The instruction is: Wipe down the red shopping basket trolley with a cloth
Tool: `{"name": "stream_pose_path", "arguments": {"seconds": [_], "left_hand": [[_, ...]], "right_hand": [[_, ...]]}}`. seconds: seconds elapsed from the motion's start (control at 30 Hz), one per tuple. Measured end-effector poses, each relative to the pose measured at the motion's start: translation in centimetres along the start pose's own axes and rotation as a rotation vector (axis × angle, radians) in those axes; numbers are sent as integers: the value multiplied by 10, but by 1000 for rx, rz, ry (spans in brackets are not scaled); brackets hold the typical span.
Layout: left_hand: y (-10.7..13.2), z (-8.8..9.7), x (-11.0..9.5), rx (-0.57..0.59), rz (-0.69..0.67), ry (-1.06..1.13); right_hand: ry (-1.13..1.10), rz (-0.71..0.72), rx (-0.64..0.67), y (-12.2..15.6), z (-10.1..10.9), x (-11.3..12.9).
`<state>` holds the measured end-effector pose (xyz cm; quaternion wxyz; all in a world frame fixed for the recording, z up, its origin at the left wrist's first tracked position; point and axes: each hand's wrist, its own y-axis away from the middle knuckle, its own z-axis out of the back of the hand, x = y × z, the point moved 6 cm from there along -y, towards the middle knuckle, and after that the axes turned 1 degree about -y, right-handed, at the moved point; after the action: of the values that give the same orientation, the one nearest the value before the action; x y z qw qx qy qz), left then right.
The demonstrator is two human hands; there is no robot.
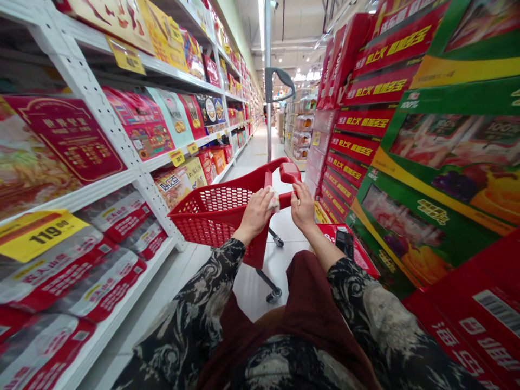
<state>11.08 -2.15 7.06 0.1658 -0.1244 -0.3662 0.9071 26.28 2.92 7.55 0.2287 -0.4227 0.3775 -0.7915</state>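
A red plastic shopping cart (pixel 195 216) with a perforated basket stands right in front of me, between my knees. My left hand (pixel 257 212) is closed over a small white cloth (pixel 275 200) with faint coloured spots, which lies against the cart's red handle (pixel 286 199). Close beside it, my right hand (pixel 303 207) curls its fingers at the handle's right end; the fingertips are partly hidden. A thick red joint (pixel 290 172) of the frame rises just beyond both hands. Below the basket, caster wheels (pixel 274 295) rest on the floor.
White shelves (pixel 134 173) with packaged food and bottle packs line the left. Stacked red drink cartons (pixel 357 124) and green boxes (pixel 439 173) crowd the right. A metal pole (pixel 268 124) with a grey handle (pixel 280 85) stands ahead. A dark phone-like device (pixel 344 241) lies on a red box.
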Motion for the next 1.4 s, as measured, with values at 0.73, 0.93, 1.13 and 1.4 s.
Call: {"name": "stream_pose_path", "arguments": {"seconds": [0.73,0.93,1.13,1.4], "left_hand": [[-8,0,-6,-9,-76,50],[23,4,42,-70,55,19],[27,6,48,-102,106,25],[-5,-1,2,-22,-27,42]], "right_hand": [[12,-12,51,0,-1,1],[5,-26,69,-2,-4,-2],[-1,-21,31,-1,-5,-2],[-4,-30,35,1,-7,-1]]}}
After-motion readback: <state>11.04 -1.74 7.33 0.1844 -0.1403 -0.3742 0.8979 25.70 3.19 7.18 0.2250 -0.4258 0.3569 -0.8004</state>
